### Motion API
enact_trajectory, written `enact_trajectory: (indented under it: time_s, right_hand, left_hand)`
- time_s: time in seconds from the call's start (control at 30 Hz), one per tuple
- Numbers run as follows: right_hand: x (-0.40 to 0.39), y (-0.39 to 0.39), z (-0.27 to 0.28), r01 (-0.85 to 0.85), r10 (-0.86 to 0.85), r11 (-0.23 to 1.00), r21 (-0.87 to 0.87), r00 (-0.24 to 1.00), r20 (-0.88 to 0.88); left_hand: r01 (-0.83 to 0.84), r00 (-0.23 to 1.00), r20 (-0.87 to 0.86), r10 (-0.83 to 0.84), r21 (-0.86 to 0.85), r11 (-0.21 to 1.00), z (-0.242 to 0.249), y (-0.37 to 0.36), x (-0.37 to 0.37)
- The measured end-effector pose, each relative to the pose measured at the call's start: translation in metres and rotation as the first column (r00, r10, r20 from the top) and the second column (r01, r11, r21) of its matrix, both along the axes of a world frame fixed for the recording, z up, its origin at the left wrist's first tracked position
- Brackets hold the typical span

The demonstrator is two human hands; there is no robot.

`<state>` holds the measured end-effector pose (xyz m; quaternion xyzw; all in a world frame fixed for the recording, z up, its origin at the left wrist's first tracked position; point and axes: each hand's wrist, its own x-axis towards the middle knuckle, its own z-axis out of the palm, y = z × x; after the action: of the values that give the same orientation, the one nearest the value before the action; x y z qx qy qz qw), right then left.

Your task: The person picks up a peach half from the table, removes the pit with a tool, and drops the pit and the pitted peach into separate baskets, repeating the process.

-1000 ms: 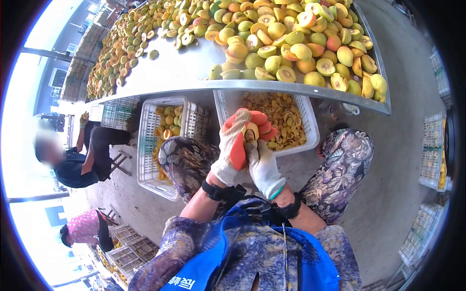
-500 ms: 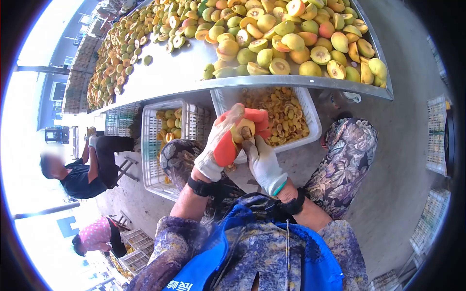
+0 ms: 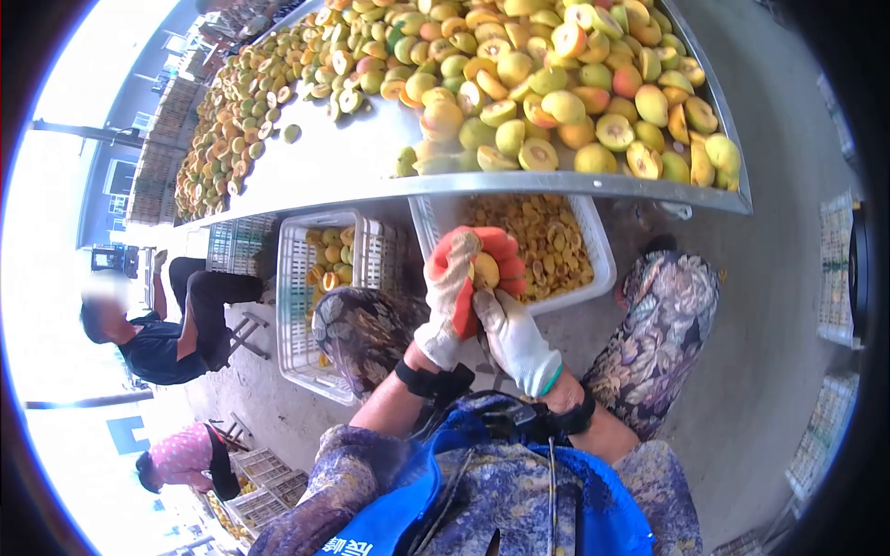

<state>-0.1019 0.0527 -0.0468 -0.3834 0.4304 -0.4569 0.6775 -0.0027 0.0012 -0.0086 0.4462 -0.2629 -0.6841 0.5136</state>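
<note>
Far left of the hands two other people sit at crates. Nearer, a white crate (image 3: 301, 306) holds a few whole fruit. The left hand (image 3: 454, 287), in an orange-palmed glove, is clamped round a halved fruit (image 3: 484, 271); the right hand (image 3: 514, 338), in a white glove, presses against it from below, whether with a tool I cannot tell. Just beyond them the crate of pitted halves (image 3: 547, 236) looks partly filled, while the table (image 3: 334, 157) above carries many halves yet to do. Since half a second ago the hands have drawn closer together and the fruit sits deeper in the left palm.
</note>
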Motion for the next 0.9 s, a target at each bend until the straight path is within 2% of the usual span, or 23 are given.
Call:
enact_trajectory:
  time_s: [0.03, 0.07, 0.1, 0.17, 0.2, 0.27, 0.3, 0.33, 0.47, 0.5, 0.6, 0.67, 0.73, 0.83, 0.9]
  right_hand:
    - [0.002, -0.001, -0.006, 0.004, -0.004, 1.0, -0.015, 1.0, 0.004]
    - [0.001, -0.001, -0.011, -0.034, 0.029, 0.997, 0.063, 0.996, 0.087]
    - [-0.009, -0.006, 0.002, -0.129, 0.115, 0.974, 0.187, 0.99, 0.082]
    - [-0.009, -0.006, 0.004, -0.086, 0.087, 0.991, 0.105, 0.996, -0.002]
    - [0.005, -0.002, -0.018, 0.036, -0.044, 0.992, -0.118, 0.997, -0.064]
    - [0.002, -0.007, -0.016, 0.038, -0.044, 0.989, -0.143, 0.998, -0.039]
    - [-0.014, -0.009, 0.01, -0.089, 0.086, 0.995, 0.055, 0.995, 0.045]
    - [-0.026, -0.011, 0.026, -0.229, 0.196, 0.943, 0.24, 0.969, 0.152]
    - [-0.044, -0.019, 0.039, -0.363, 0.306, 0.89, 0.274, 0.924, 0.232]
    - [-0.05, -0.019, 0.048, -0.422, 0.282, 0.846, 0.324, 0.872, 0.4]
    - [-0.061, -0.02, 0.044, -0.528, 0.291, 0.782, 0.331, 0.779, 0.555]
    - [-0.061, -0.021, 0.052, -0.484, 0.331, 0.813, 0.323, 0.841, 0.427]
    - [-0.06, -0.021, 0.06, -0.445, 0.347, 0.834, 0.328, 0.883, 0.316]
    - [-0.055, -0.019, 0.067, -0.427, 0.327, 0.837, 0.341, 0.891, 0.314]
    - [-0.044, -0.017, 0.077, -0.354, 0.329, 0.904, 0.239, 0.934, 0.139]
  left_hand:
    - [-0.009, 1.0, 0.01, 0.008, 0.024, 1.0, -0.002, -0.001, 0.0]
    - [0.003, 1.0, 0.018, -0.004, 0.009, 1.0, -0.004, -0.001, 0.0]
    - [0.015, 0.999, 0.04, -0.016, 0.002, 1.0, -0.001, -0.001, 0.0]
    - [0.021, 0.999, 0.042, -0.021, 0.007, 1.0, -0.002, -0.001, 0.001]
    - [0.013, 1.0, 0.022, -0.013, -0.013, 1.0, -0.005, -0.001, 0.002]
    - [0.003, 1.0, -0.021, -0.005, -0.059, 0.998, -0.008, -0.002, 0.0]
    - [0.009, 1.0, -0.019, -0.01, -0.033, 0.999, -0.007, -0.003, 0.0]
    - [0.03, 1.0, 0.001, -0.03, -0.042, 0.999, -0.005, -0.005, 0.0]
    - [0.133, 0.989, 0.079, -0.124, -0.118, 0.984, 0.009, -0.011, -0.002]
    - [0.183, 0.979, 0.115, -0.166, -0.163, 0.97, 0.009, -0.014, 0.0]
    - [0.25, 0.96, 0.181, -0.213, -0.216, 0.944, 0.015, -0.018, 0.001]
    - [0.257, 0.958, 0.19, -0.215, -0.237, 0.937, 0.017, -0.017, 0.002]
    - [0.193, 0.976, 0.149, -0.161, -0.236, 0.952, 0.021, -0.013, -0.003]
    - [0.165, 0.981, 0.139, -0.139, -0.198, 0.966, 0.035, -0.015, -0.007]
    - [0.101, 0.991, 0.099, -0.087, -0.151, 0.983, 0.046, -0.013, -0.006]
